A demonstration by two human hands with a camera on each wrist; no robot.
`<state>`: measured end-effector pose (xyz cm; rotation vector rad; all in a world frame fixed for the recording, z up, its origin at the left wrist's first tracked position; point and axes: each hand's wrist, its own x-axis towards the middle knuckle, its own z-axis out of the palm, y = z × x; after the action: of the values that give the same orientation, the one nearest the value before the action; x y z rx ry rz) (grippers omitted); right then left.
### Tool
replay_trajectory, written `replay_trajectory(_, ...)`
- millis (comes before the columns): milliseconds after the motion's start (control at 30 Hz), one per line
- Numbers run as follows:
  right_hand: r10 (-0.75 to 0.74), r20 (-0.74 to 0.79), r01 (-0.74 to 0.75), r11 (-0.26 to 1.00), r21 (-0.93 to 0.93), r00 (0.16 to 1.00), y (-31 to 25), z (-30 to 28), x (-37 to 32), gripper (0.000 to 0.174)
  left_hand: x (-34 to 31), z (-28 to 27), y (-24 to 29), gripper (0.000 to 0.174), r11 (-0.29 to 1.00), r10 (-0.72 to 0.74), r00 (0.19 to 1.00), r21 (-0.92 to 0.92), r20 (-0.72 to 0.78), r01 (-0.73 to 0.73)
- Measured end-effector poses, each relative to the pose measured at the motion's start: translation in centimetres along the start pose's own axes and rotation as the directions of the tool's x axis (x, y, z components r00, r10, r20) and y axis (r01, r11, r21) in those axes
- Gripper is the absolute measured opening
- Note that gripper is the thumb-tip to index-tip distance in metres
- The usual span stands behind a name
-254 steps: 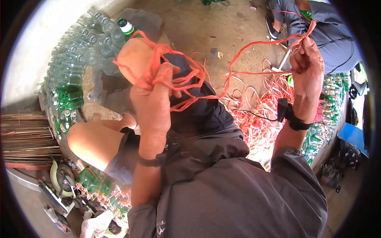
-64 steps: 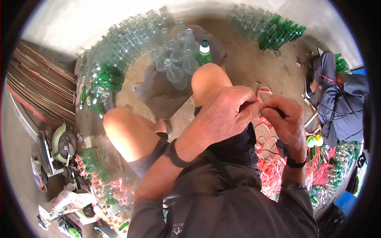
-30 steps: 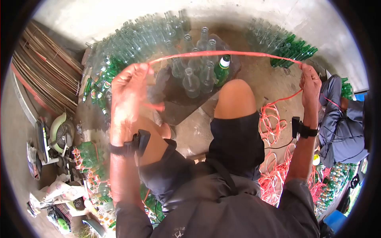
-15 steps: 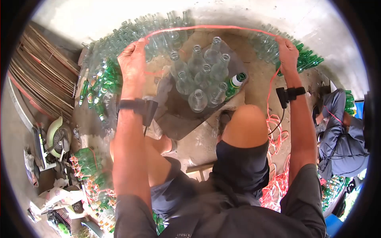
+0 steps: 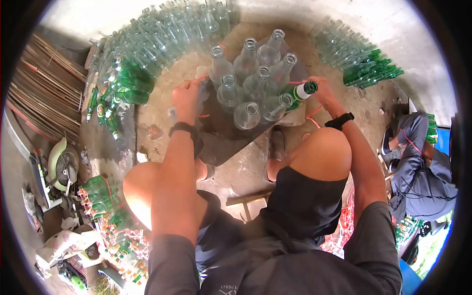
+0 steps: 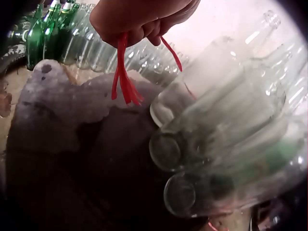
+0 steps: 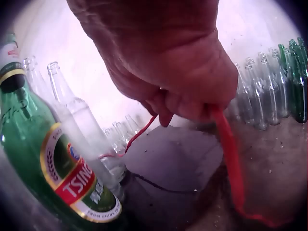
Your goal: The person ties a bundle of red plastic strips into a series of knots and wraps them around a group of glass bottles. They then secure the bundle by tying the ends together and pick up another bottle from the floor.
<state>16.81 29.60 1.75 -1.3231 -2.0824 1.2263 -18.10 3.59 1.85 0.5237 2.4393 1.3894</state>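
Note:
Clear glass bottles (image 5: 228, 91) and one green labelled bottle (image 5: 298, 93) stand grouped on a dark slab (image 5: 221, 142). Left of the group, the left hand (image 5: 186, 101) grips red plastic twine (image 6: 123, 72), whose split end hangs below the fist in the left wrist view. To the right, beside the green bottle, the right hand (image 5: 324, 93) pinches the same kind of twine (image 7: 231, 159). The stretch between the hands passes behind the bottles and is mostly hidden by them.
Rows of clear bottles (image 5: 162, 39) line the wall at the back left, with green bottles (image 5: 371, 71) at the back right. Rods (image 5: 44, 83) lie far left. A seated person (image 5: 425, 172) is at the right. A small fan (image 5: 64, 164) stands lower left.
Both hands have come down from above the bottles to either side of them, taking the twine behind the group. Earlier the hands were together at a knot, then spread with the twine stretched between them.

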Motion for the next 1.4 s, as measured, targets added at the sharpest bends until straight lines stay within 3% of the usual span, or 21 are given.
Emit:
replay_trajectory(67, -0.059, 0.192, 0.099, 0.974, -0.206, 0.98, -0.2, -0.8, -1.0, 0.028, -1.0, 0.2, -0.3, 0.025, 0.996, -0.056, 0.995, -0.07, 0.088, 0.062)
replay_trajectory(100, -0.056, 0.194, 0.097, 0.973, -0.209, 0.979, -0.5, -1.1, -1.4, 0.028, -1.6, 0.1, -0.4, 0.025, 0.995, -0.06, 0.994, -0.071, 0.09, 0.066)
replay_trajectory(167, -0.039, 0.4, 0.115, 0.979, -0.169, 0.916, -1.6, -2.1, -1.8, 0.023, -2.6, 0.1, -0.5, 0.026, 0.994, -0.081, 0.989, -0.061, 0.12, 0.089)
replay_trajectory(200, -0.038, 0.401, 0.116, 0.978, -0.172, 0.915, -2.6, -2.6, -2.0, 0.023, -3.0, 0.0, -0.4, 0.026, 0.994, -0.083, 0.989, -0.063, 0.12, 0.091)
replay_trajectory(267, 0.194, 0.578, -0.021, 0.956, -0.293, 0.792, -4.2, -3.7, -2.2, 0.022, -4.0, -0.1, -0.4, 0.025, 0.992, -0.071, 0.987, -0.094, 0.144, 0.085)
replay_trajectory(300, 0.197, 0.58, -0.022, 0.955, -0.295, 0.791, -4.7, -4.1, -2.3, 0.022, -4.5, -0.1, -0.5, 0.025, 0.992, -0.074, 0.987, -0.094, 0.145, 0.089)
replay_trajectory(367, 0.203, 0.699, 0.112, 0.919, -0.378, 0.686, -5.5, -4.5, -2.4, 0.021, -5.1, 0.1, -0.2, 0.026, 0.993, -0.108, 0.978, -0.035, 0.178, 0.116)
replay_trajectory(500, 0.283, 0.735, 0.173, 0.862, -0.476, 0.616, -4.5, -4.2, -2.3, 0.021, -6.4, 0.5, 0.2, 0.026, 0.975, -0.16, 0.961, -0.119, 0.224, 0.19)
replay_trajectory(567, 0.132, 0.803, 0.46, 0.761, -0.458, 0.581, -3.2, -3.0, -2.4, 0.021, -6.7, 0.6, 0.1, 0.025, 0.978, -0.141, 0.961, -0.12, 0.239, 0.173)
replay_trajectory(700, 0.231, 0.701, 0.395, 0.689, -0.608, 0.675, -5.4, -0.9, -5.3, 0.021, -7.7, 0.6, 0.0, 0.025, 0.976, -0.142, 0.956, -0.123, 0.257, 0.178)
replay_trajectory(767, 0.349, 0.618, 0.162, 0.769, -0.618, 0.705, -8.7, -0.2, -7.3, 0.023, -8.0, 0.8, -0.6, 0.025, 0.977, -0.103, 0.96, -0.157, 0.259, 0.148)
replay_trajectory(800, 0.348, 0.62, 0.163, 0.77, -0.617, 0.703, -5.9, 0.5, -6.7, 0.023, -8.4, 0.5, -0.2, 0.025, 0.977, -0.105, 0.96, -0.155, 0.258, 0.148)
replay_trajectory(833, 0.03, 0.721, 0.477, 0.732, -0.487, 0.692, -0.6, 1.8, -5.4, 0.023, -8.9, 0.1, 0.6, 0.025, 0.964, -0.161, 0.943, -0.16, 0.292, 0.214)
replay_trajectory(867, -0.275, 0.775, 0.742, 0.579, -0.339, 0.569, -0.4, 2.4, -5.7, 0.023, -9.2, 0.0, 0.8, 0.025, 0.947, -0.214, 0.921, -0.162, 0.326, 0.278)
replay_trajectory(1000, -0.139, 0.744, 0.683, 0.532, -0.501, 0.654, -1.6, 4.4, -8.3, 0.021, -9.9, 0.2, 0.1, 0.025, 0.956, -0.188, 0.927, -0.156, 0.324, 0.248)
replay_trajectory(1100, -0.097, 0.732, 0.62, 0.612, -0.49, 0.674, -1.8, 5.6, -9.4, 0.022, -10.5, 0.1, 0.5, 0.026, 0.933, -0.248, 0.906, -0.166, 0.344, 0.318)
replay_trajectory(1167, -0.428, 0.752, 0.857, 0.367, -0.362, 0.501, -0.2, 7.0, -9.3, 0.026, -10.5, 0.1, 0.4, 0.023, 0.955, -0.205, 0.909, -0.131, 0.364, 0.267)
replay_trajectory(1200, -0.426, 0.75, 0.854, 0.369, -0.366, 0.506, -0.4, 7.5, -9.9, 0.026, -10.3, 0.5, -0.3, 0.023, 0.955, -0.203, 0.907, -0.13, 0.369, 0.267)
replay_trajectory(1267, -0.217, 0.617, 0.475, 0.831, -0.29, 0.757, -1.3, 9.4, -11.0, 0.029, -9.9, 1.0, -1.4, 0.023, 0.988, -0.117, 0.944, -0.062, 0.31, 0.143)
replay_trajectory(1400, -0.146, 0.501, 0.387, 0.821, -0.419, 0.853, -5.5, 11.5, -14.1, 0.017, -10.3, 0.8, -1.3, 0.022, 0.99, -0.094, 0.954, -0.079, 0.285, 0.121)
